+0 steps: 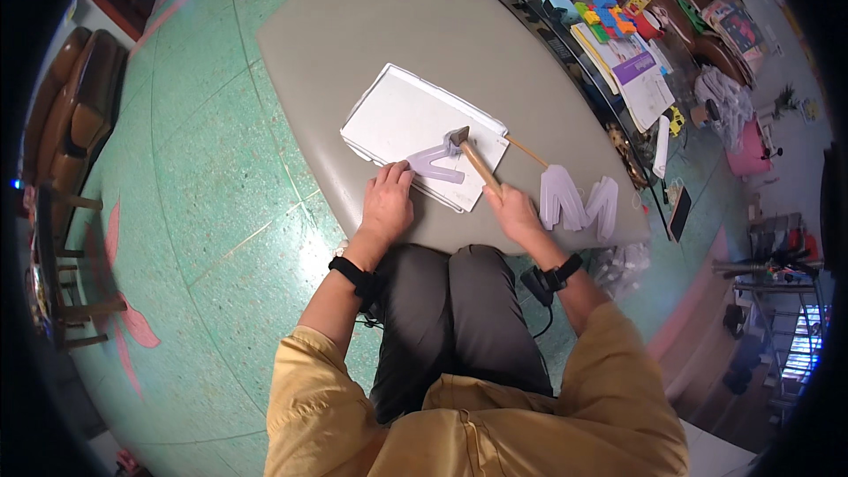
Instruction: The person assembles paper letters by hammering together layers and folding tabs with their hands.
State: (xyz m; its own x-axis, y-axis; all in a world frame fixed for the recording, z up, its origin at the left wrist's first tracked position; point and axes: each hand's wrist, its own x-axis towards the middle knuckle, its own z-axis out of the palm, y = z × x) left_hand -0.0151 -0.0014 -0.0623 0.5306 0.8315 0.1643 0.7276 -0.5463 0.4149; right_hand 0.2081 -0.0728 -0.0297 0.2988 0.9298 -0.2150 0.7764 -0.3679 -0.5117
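My left hand (387, 200) presses down on the near end of a pale lilac foam letter piece (435, 164) lying on a white board (415, 119). My right hand (514, 210) grips the wooden handle of a small hammer (471, 155), whose dark metal head rests on the far end of the foam piece. A thin wooden stick (526, 151) lies just right of the board. Another lilac foam letter (579, 203), zigzag shaped, stands on the grey surface right of my right hand.
The grey padded bench (397, 26) sits on a green tiled floor. A glass table at the upper right holds papers (632, 71), colourful toy blocks (605, 18) and a phone (680, 212). Brown chairs (75, 115) stand at the left.
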